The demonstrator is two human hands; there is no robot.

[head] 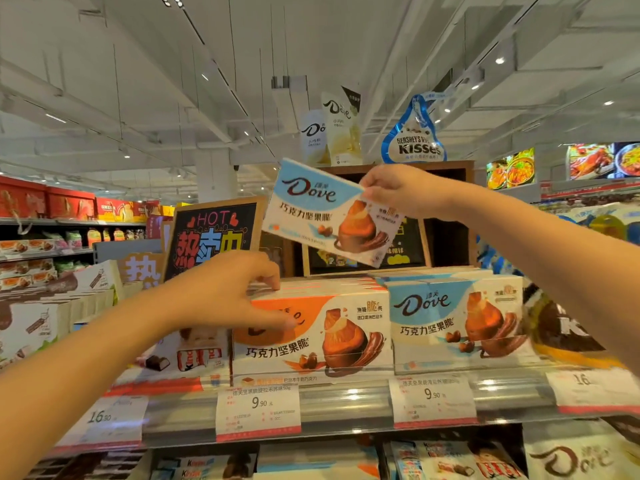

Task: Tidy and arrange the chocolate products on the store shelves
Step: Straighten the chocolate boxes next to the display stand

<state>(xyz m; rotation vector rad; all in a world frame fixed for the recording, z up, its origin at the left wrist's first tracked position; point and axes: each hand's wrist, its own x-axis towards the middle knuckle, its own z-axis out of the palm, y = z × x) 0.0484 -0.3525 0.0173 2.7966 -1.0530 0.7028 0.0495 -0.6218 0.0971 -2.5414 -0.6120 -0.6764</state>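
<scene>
Two forearms reach in. Left hand grips the orange Dove box fronting its stack, thumb on the face. Right hand pinches one blue Dove box aloft, hanging below-left of its fingers, above the blue shelf stack.

Glossy cardboard Dove boxes; shiny clear plastic shelf rail.
</scene>
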